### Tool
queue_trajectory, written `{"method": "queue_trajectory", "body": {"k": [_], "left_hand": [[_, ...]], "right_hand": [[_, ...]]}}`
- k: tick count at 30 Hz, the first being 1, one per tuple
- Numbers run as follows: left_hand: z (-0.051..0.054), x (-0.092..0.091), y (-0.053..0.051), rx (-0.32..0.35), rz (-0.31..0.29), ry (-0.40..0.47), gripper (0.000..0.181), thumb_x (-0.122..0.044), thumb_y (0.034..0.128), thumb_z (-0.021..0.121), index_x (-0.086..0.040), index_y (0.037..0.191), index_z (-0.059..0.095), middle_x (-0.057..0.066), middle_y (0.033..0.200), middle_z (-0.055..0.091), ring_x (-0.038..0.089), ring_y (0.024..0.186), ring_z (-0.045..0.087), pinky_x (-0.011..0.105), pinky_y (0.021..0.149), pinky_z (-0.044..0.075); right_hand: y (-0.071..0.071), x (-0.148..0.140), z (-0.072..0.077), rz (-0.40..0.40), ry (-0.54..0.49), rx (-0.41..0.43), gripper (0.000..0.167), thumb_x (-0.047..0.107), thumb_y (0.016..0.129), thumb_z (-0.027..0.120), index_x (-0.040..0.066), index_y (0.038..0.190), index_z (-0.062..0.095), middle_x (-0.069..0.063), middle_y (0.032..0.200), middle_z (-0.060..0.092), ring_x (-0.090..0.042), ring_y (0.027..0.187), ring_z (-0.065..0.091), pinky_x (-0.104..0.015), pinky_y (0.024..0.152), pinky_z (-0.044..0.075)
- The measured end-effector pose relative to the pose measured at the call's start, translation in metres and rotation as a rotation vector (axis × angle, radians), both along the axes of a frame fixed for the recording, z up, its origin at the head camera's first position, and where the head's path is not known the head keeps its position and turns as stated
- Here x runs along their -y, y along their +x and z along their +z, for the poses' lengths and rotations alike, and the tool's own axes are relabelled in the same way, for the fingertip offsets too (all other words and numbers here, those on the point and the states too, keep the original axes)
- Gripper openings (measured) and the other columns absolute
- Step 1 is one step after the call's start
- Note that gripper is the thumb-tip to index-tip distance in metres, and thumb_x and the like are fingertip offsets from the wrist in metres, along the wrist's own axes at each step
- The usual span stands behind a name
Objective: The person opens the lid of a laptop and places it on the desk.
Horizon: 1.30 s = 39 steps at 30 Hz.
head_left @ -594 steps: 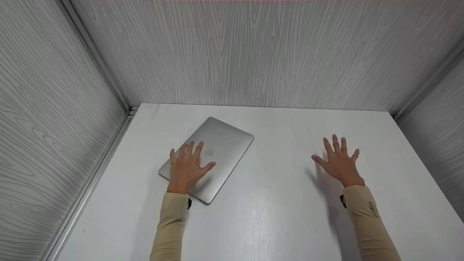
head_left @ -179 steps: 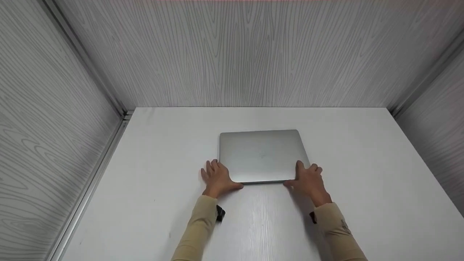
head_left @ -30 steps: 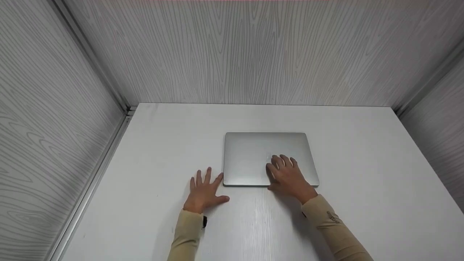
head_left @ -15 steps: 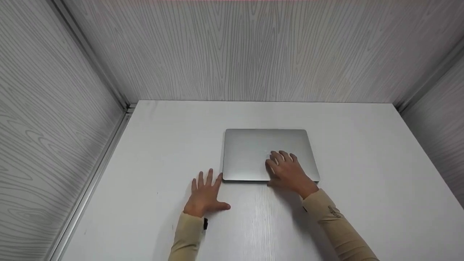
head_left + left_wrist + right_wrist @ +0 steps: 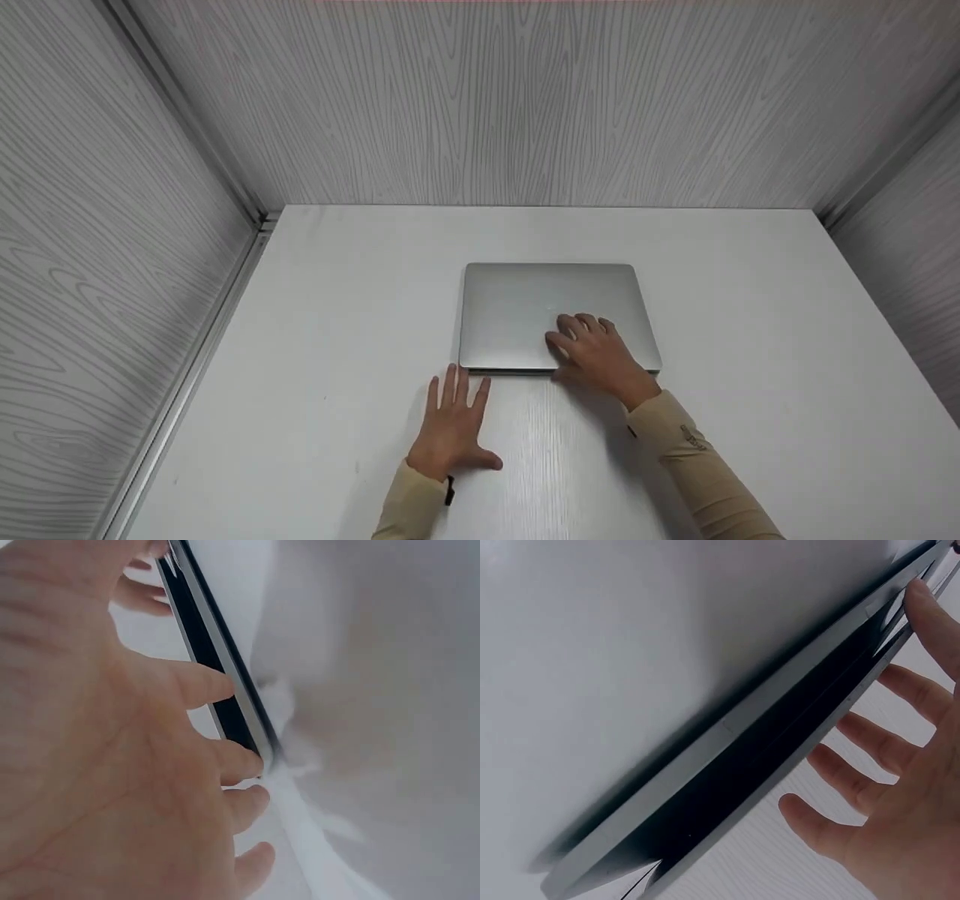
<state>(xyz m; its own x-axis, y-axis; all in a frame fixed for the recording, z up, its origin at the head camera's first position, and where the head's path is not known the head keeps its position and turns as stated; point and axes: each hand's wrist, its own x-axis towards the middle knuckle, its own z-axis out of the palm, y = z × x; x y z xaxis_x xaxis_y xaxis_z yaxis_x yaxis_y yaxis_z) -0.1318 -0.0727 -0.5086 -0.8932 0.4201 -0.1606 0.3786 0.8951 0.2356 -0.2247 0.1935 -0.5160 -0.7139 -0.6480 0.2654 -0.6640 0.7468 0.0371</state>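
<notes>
A silver laptop (image 5: 510, 300) lies flat on the table, its front edge towards me. Its lid stands a narrow gap above the base, and the dark gap shows in both wrist views. My right hand (image 5: 600, 360) has its thumb (image 5: 922, 604) at the gap in the middle of the front edge. The other fingers of that hand are bent over the lid, so it pinches the lid's edge. My left hand (image 5: 450, 431) is spread with straight fingers at the front left corner. In the left wrist view, fingertips (image 5: 244, 761) overlap the laptop's edge; contact is unclear.
The white table (image 5: 337, 300) extends around the laptop on every side. Grey wood-grain panels enclose it: a back wall (image 5: 487, 97), a left wall (image 5: 90, 285) and a right wall (image 5: 915, 225). A metal rail runs along the left side.
Earlier, the laptop lay angled at the left; now it is squared in the middle. Over the last second, its lid has risen slightly and my left hand has moved right and nearer me.
</notes>
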Motion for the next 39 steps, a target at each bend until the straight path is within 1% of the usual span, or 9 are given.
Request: {"method": "queue_trajectory", "body": {"k": [7, 12, 17, 23, 26, 27, 30, 33, 39], "left_hand": [[0.002, -0.017, 0.004, -0.008, -0.084, -0.045, 0.118, -0.06, 0.0608, 0.092, -0.01, 0.155, 0.041, 0.024, 0.162, 0.026, 0.042, 0.15, 0.021, 0.059, 0.117, 0.022], [0.001, -0.018, 0.003, 0.012, -0.086, -0.06, 0.118, -0.058, 0.0601, 0.094, -0.011, 0.155, 0.042, 0.024, 0.162, 0.026, 0.041, 0.15, 0.022, 0.061, 0.115, 0.023], [0.001, -0.019, 0.004, 0.037, -0.081, -0.043, 0.114, -0.056, 0.0615, 0.094, -0.012, 0.154, 0.043, 0.024, 0.162, 0.024, 0.041, 0.15, 0.022, 0.061, 0.114, 0.026], [0.001, -0.019, 0.002, 0.049, -0.087, -0.013, 0.11, -0.055, 0.0636, 0.093, -0.013, 0.154, 0.045, 0.024, 0.163, 0.023, 0.04, 0.15, 0.021, 0.062, 0.112, 0.028], [0.0, -0.018, 0.001, 0.05, -0.089, -0.018, 0.11, -0.055, 0.0642, 0.093, -0.014, 0.154, 0.044, 0.023, 0.163, 0.023, 0.04, 0.15, 0.02, 0.063, 0.112, 0.028], [0.0, -0.018, 0.001, 0.05, -0.091, -0.02, 0.11, -0.056, 0.0644, 0.092, -0.014, 0.154, 0.044, 0.023, 0.163, 0.023, 0.04, 0.15, 0.02, 0.062, 0.113, 0.028], [0.0, -0.018, 0.0, 0.056, -0.091, -0.026, 0.111, -0.057, 0.0649, 0.092, -0.015, 0.155, 0.043, 0.022, 0.163, 0.022, 0.04, 0.151, 0.019, 0.062, 0.113, 0.027], [-0.001, -0.018, 0.001, 0.06, -0.085, -0.027, 0.111, -0.057, 0.0643, 0.092, -0.015, 0.155, 0.043, 0.022, 0.163, 0.022, 0.04, 0.151, 0.019, 0.062, 0.113, 0.027], [0.001, -0.021, 0.0, 0.064, -0.077, -0.028, 0.112, -0.056, 0.0636, 0.093, -0.014, 0.154, 0.043, 0.023, 0.163, 0.023, 0.041, 0.15, 0.02, 0.063, 0.112, 0.028]], "right_hand": [[0.002, 0.003, 0.002, 0.014, 0.001, -0.054, 0.049, 0.035, 0.079, 0.088, 0.012, 0.118, 0.068, -0.014, 0.122, 0.062, -0.038, 0.113, 0.06, -0.058, 0.086, 0.054], [0.003, 0.006, -0.005, 0.149, -0.025, -0.232, 0.022, 0.011, 0.083, 0.084, 0.013, 0.102, 0.074, -0.006, 0.102, 0.069, -0.027, 0.095, 0.066, -0.045, 0.078, 0.057], [0.005, 0.003, -0.008, 0.252, -0.022, -0.362, 0.01, 0.005, 0.084, 0.079, 0.007, 0.091, 0.071, -0.007, 0.09, 0.065, -0.023, 0.079, 0.063, -0.036, 0.062, 0.057], [0.005, -0.003, -0.008, 0.301, 0.013, -0.421, 0.015, 0.0, 0.079, 0.082, 0.003, 0.084, 0.068, -0.009, 0.085, 0.062, -0.021, 0.073, 0.06, -0.031, 0.055, 0.055], [0.005, -0.004, -0.009, 0.317, 0.023, -0.433, 0.009, 0.0, 0.084, 0.077, 0.002, 0.084, 0.069, -0.01, 0.086, 0.063, -0.021, 0.074, 0.061, -0.031, 0.056, 0.055], [0.005, -0.005, -0.009, 0.321, 0.025, -0.437, 0.006, 0.0, 0.09, 0.072, 0.001, 0.085, 0.069, -0.01, 0.086, 0.063, -0.022, 0.074, 0.061, -0.03, 0.056, 0.055], [0.005, -0.007, -0.011, 0.328, 0.033, -0.449, 0.034, 0.002, 0.108, 0.044, 0.001, 0.085, 0.07, -0.01, 0.086, 0.062, -0.022, 0.075, 0.061, -0.03, 0.058, 0.055], [0.007, -0.011, -0.013, 0.335, 0.029, -0.462, 0.058, 0.004, 0.112, 0.018, 0.0, 0.085, 0.07, -0.011, 0.085, 0.062, -0.022, 0.075, 0.061, -0.03, 0.059, 0.055], [0.009, -0.026, -0.016, 0.35, 0.016, -0.462, 0.044, -0.007, 0.107, 0.029, -0.004, 0.088, 0.068, -0.014, 0.085, 0.062, -0.025, 0.076, 0.061, -0.031, 0.062, 0.056]]}}
